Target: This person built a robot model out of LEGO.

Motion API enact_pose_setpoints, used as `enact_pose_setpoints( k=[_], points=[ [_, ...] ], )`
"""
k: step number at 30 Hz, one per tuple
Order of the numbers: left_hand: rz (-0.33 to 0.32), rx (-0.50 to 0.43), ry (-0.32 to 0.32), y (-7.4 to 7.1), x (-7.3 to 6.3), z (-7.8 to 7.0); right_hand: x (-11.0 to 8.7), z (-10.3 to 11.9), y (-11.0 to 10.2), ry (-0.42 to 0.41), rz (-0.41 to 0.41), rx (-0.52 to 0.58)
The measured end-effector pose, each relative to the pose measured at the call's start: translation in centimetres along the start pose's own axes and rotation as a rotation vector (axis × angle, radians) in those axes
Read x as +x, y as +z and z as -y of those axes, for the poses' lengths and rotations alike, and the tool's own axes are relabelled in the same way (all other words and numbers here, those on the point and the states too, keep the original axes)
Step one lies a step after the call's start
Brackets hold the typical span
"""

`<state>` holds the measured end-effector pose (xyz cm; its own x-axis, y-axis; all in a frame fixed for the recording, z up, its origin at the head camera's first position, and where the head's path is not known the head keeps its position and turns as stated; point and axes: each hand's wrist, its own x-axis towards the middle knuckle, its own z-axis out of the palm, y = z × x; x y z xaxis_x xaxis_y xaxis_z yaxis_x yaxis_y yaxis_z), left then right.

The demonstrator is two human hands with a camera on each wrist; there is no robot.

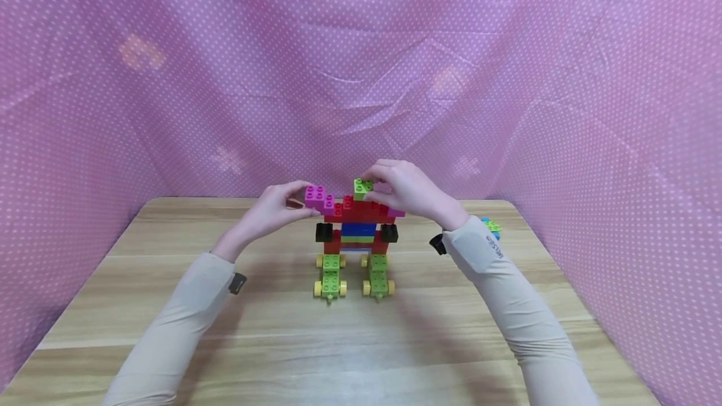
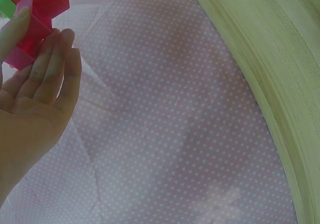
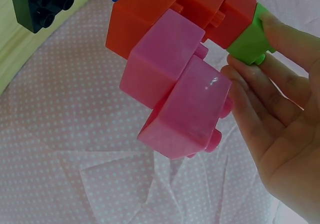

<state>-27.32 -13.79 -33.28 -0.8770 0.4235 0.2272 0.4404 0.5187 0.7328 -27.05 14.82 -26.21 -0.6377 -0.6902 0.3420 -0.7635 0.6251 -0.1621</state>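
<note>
A figure of toy building blocks stands upright on the table, with a red body, a blue block and black blocks at its sides. At its left, my left hand grips a pink block between thumb and fingers; the left wrist view shows this pink block too. My right hand pinches a light green block on top of the red part. In the right wrist view, that green block touches a red block, and stepped pink blocks jut out nearby.
Two green wheeled bases with yellow wheels sit under the figure. A small green and blue block piece lies on the wooden table behind my right forearm. Pink dotted cloth hangs around the back and sides.
</note>
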Motion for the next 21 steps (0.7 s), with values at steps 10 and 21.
enact_pose_setpoints(
  k=[10,21],
  points=[
    [-0.001,0.002,-0.005,0.07,-0.12,0.07,-0.03,-0.05,-0.17,0.036,0.032,0.012],
    [-0.002,0.005,0.010,-0.09,-0.19,0.03,-0.25,-0.35,-0.83,-0.008,0.029,0.026]
  ],
)
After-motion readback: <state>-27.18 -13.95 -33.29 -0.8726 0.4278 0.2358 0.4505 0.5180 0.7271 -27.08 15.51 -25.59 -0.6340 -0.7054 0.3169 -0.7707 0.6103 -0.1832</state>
